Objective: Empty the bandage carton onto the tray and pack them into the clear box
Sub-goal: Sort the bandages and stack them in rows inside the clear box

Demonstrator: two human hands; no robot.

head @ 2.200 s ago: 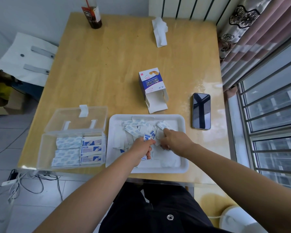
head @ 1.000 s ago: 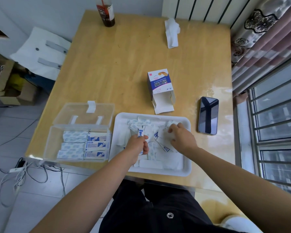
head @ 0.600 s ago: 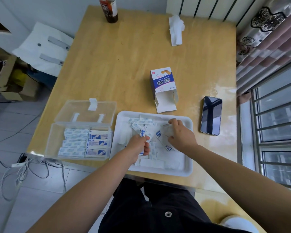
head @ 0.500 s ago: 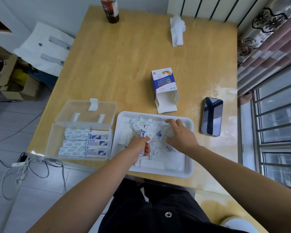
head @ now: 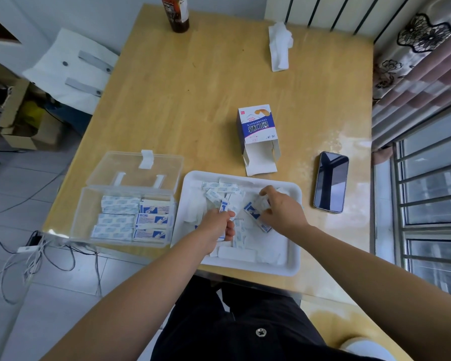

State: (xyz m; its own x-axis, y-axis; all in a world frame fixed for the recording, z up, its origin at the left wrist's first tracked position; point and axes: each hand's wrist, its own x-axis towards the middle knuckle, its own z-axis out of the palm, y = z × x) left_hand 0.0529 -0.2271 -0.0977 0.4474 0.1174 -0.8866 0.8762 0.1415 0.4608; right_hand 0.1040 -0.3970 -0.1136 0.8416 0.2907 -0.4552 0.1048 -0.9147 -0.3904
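L hand (head: 217,226) grips bandage stack (head: 224,206), R hand (head: 284,212) pinches a bandage (head: 253,211), both inside tray (head: 295,246) rim.

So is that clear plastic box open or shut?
Open. The clear box has its lid swung back behind it, the top uncovered, and stacked bandages show inside.

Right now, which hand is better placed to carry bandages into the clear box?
Left, probably. The left hand grips a stack of bandages on the tray side nearest the clear box; the right hand pinches one bandage farther away, toward the phone.
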